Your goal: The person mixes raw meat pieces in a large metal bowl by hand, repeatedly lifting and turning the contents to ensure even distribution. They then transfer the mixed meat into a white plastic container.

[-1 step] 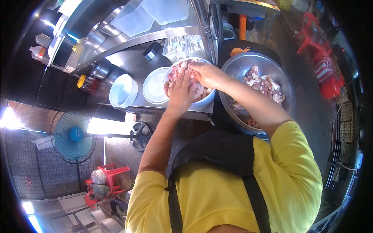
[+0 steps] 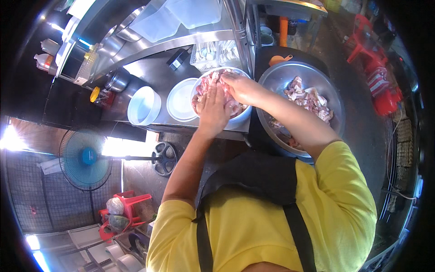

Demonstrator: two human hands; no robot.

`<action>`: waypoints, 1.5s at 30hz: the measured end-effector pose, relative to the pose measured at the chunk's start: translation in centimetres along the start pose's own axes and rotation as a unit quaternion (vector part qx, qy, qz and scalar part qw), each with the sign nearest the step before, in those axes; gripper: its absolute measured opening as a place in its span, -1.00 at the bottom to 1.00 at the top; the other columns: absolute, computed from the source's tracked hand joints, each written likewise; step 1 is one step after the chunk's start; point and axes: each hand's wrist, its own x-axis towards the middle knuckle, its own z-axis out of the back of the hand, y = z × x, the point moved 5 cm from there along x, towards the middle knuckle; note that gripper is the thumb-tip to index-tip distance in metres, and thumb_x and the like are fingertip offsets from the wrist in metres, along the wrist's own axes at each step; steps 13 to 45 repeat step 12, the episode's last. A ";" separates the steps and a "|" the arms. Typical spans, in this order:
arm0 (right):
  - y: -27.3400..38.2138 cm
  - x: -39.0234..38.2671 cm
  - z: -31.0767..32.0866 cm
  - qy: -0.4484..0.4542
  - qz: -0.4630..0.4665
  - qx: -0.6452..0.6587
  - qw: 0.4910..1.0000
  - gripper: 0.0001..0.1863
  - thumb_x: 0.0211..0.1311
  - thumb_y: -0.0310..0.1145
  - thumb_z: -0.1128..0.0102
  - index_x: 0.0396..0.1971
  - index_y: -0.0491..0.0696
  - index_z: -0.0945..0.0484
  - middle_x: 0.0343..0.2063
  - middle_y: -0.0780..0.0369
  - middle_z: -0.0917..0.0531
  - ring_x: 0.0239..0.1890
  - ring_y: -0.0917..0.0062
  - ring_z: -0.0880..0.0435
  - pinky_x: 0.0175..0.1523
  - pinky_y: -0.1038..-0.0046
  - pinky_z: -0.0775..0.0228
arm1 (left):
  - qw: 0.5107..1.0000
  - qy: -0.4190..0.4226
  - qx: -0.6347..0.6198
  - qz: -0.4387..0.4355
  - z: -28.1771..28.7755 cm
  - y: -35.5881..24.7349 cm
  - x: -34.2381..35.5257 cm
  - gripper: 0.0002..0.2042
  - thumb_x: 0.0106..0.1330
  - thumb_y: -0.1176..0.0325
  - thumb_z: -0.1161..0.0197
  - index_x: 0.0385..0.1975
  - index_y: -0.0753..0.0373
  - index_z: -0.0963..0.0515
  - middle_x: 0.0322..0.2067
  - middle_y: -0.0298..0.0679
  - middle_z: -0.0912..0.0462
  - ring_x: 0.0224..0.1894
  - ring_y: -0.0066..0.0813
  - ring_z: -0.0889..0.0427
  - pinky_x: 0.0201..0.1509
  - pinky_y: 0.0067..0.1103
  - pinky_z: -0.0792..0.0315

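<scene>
A round white tub (image 2: pixel 240 121) heaped with pink raw meat (image 2: pixel 209 83) stands on the steel counter before me. My left hand (image 2: pixel 213 112) lies palm down on the meat, fingers stretched out. From the right, my right hand (image 2: pixel 244 89) reaches over the tub's rim, its fingers bent closed on meat near the far side; their tips are partly hidden. Under my right forearm, a wide metal basin (image 2: pixel 334 86) holds more pieces of raw meat (image 2: pixel 312 100). Left of the tub sits a round white lid (image 2: pixel 181 100), close against it.
An open white tub (image 2: pixel 144 105) stands on the counter's left. Baskets of cutlery (image 2: pixel 205 54) sit behind the meat, below a steel shelf (image 2: pixel 199 38) carrying clear plastic boxes. An orange scoop (image 2: pixel 279 59) lies behind the basin. A standing fan (image 2: pixel 86 156) is at left.
My left hand has shifted slightly toward me and to the right over the meat. My right hand has hardly moved.
</scene>
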 end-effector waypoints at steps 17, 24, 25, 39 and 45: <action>1.8 -0.4 -0.2 0.328 -0.023 -0.253 0.910 -0.38 0.16 -0.37 0.06 0.22 -0.36 -0.21 0.19 -0.11 -0.37 0.24 0.14 -0.39 0.37 0.30 -0.15 | 0.950 0.218 0.198 -0.103 -0.6 -1.6 1.7 -0.48 0.18 0.03 -0.24 0.12 0.13 -0.46 0.29 0.01 -0.23 0.35 0.00 -0.17 0.32 -0.04 -0.09; 1.8 -0.4 -0.2 0.328 -0.023 -0.253 0.910 -0.38 0.16 -0.37 0.06 0.22 -0.36 -0.21 0.19 -0.11 -0.37 0.24 0.14 -0.39 0.37 0.30 -0.15 | 0.950 0.218 0.198 -0.103 -0.6 -1.6 1.7 -0.48 0.18 0.03 -0.24 0.12 0.13 -0.46 0.29 0.01 -0.23 0.35 0.00 -0.17 0.32 -0.04 -0.09; 1.8 -0.4 -0.2 0.328 -0.023 -0.253 0.910 -0.38 0.16 -0.37 0.06 0.22 -0.36 -0.21 0.19 -0.11 -0.37 0.24 0.14 -0.39 0.37 0.30 -0.15 | 0.950 0.218 0.198 -0.103 -0.6 -1.6 1.7 -0.48 0.18 0.03 -0.24 0.12 0.13 -0.46 0.29 0.01 -0.23 0.35 0.00 -0.17 0.32 -0.04 -0.09; 1.8 -0.4 -0.2 0.328 -0.023 -0.253 0.910 -0.38 0.16 -0.37 0.06 0.22 -0.36 -0.21 0.19 -0.11 -0.37 0.24 0.14 -0.39 0.37 0.30 -0.15 | 0.950 0.218 0.198 -0.103 -0.6 -1.6 1.7 -0.48 0.18 0.03 -0.24 0.12 0.13 -0.46 0.29 0.01 -0.23 0.35 0.00 -0.17 0.32 -0.04 -0.09; 1.8 -0.4 -0.2 0.328 -0.023 -0.253 0.910 -0.38 0.16 -0.37 0.06 0.22 -0.36 -0.21 0.19 -0.11 -0.37 0.24 0.14 -0.39 0.37 0.30 -0.15 | 0.950 0.218 0.198 -0.103 -0.6 -1.6 1.7 -0.48 0.18 0.03 -0.24 0.12 0.13 -0.46 0.29 0.01 -0.23 0.35 0.00 -0.17 0.32 -0.04 -0.09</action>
